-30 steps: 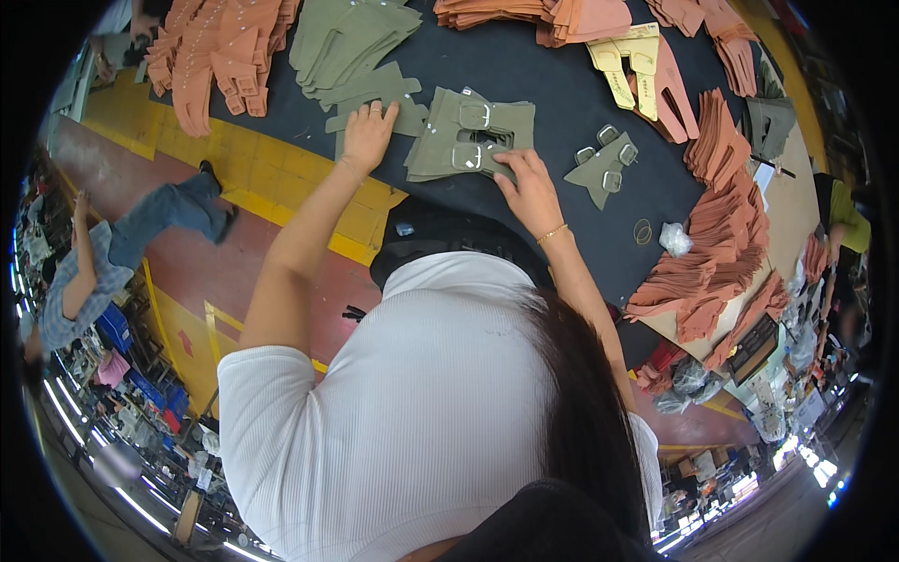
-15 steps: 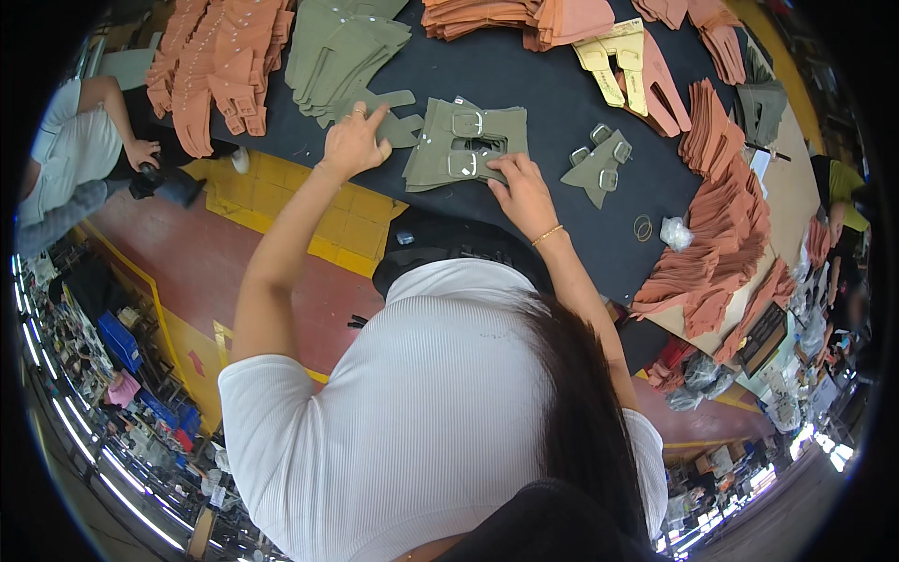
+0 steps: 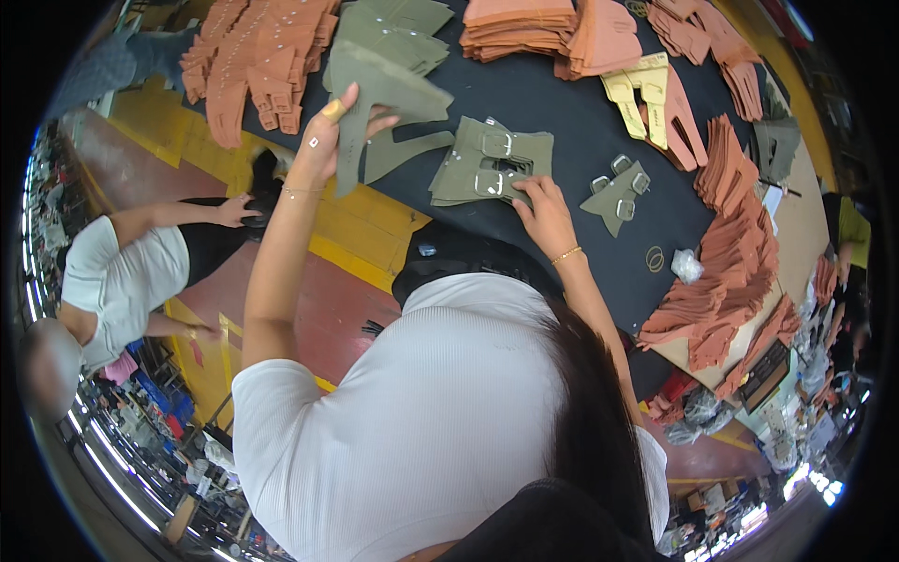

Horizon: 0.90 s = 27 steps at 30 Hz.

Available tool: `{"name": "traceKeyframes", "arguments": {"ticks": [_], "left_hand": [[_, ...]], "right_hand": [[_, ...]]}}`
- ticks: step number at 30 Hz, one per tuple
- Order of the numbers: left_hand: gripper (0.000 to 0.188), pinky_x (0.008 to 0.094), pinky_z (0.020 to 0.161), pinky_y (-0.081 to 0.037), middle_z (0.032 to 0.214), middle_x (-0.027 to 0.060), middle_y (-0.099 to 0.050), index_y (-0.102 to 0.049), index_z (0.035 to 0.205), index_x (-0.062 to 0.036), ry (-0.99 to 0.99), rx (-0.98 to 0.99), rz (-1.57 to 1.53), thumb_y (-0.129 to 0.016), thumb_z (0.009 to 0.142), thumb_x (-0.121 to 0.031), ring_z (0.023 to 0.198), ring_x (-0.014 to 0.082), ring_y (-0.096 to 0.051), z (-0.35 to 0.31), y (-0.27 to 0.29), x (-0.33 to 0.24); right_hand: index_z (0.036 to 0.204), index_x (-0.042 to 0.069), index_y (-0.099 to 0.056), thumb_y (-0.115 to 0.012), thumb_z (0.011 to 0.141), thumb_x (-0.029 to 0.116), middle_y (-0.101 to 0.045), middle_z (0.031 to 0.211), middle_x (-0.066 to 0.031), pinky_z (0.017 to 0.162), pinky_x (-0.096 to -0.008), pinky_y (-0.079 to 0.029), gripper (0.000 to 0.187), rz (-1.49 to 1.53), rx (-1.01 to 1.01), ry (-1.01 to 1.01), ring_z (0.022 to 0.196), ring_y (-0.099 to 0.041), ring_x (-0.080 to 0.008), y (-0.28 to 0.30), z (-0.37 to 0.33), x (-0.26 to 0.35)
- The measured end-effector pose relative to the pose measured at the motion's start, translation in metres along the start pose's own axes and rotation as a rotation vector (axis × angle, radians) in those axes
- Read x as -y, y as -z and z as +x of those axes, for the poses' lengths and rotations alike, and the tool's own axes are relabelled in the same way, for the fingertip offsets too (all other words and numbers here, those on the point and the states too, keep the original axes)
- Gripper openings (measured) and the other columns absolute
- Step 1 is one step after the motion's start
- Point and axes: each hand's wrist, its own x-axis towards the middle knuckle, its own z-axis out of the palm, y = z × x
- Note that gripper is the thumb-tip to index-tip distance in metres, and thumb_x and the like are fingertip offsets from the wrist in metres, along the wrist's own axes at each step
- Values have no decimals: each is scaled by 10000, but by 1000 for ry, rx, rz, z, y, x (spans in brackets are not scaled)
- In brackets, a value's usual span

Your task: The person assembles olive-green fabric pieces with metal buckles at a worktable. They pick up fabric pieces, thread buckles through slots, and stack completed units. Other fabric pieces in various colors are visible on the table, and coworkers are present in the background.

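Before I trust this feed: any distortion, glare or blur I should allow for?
Head view: edges bow toward the black rim; bright lights glare at lower right; the co-worker's head at far left is blurred; also in the head view, the buckles near the right hand read fairly clearly.

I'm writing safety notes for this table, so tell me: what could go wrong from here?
The green piece in the left hand overlaps the green pile in view, so it might catch and disturb those layers.

The right hand has its fingers at the buckled stack, whose edges are already uneven; a nudge could skew it further.

The small piece with buckles lies loose nearby and might get knocked aside.
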Motion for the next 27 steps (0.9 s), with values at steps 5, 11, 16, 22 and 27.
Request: {"name": "traceKeyframes", "arguments": {"ticks": [5, 11, 16, 22, 27], "left_hand": [[708, 614, 1077, -338, 1411, 232, -397, -333, 1423, 3, -112, 357, -567, -379, 982, -549, 1334, 412, -361, -10, -63, -32], [764, 662, 1073, -300, 1445, 212, -381, -289, 1470, -43, -129, 525, -602, -282, 972, -622, 1348, 422, -350, -19, -120, -49], [787, 671, 1043, -338, 1440, 258, -366, -274, 1475, -33, -57, 729, -626, -264, 968, -635, 1319, 427, -401, -15, -134, -53], [760, 669, 1013, -382, 1419, 267, -376, -292, 1460, -18, -27, 655, -478, -284, 980, -607, 1307, 414, -418, -15, -137, -52], [727, 696, 1064, -270, 1483, 239, -339, -208, 1512, -71, 8, 719, -469, -188, 997, -583, 1336, 388, -405, -16, -134, -52]], "right_hand": [[1086, 70, -628, -686, 818, 103, -568, 1096, -120, 903, -420, -467, 276, -19, 37, 10, 1042, -555, -351, 5, 6, 1], [1079, 60, -627, -682, 820, 98, -572, 1096, -123, 900, -421, -465, 268, -17, 48, 20, 1038, -556, -351, 6, 5, 3], [1087, 57, -629, -679, 822, 94, -574, 1104, -124, 904, -414, -463, 273, -10, 30, 30, 1044, -557, -347, 4, 1, 1], [1100, 53, -629, -667, 831, 95, -578, 1112, -132, 912, -404, -457, 275, -5, 34, 19, 1054, -556, -343, 5, 1, 1], [1100, 51, -627, -668, 832, 95, -579, 1109, -130, 906, -403, -459, 275, -10, 47, 20, 1045, -559, -342, 6, 1, 3]]}}
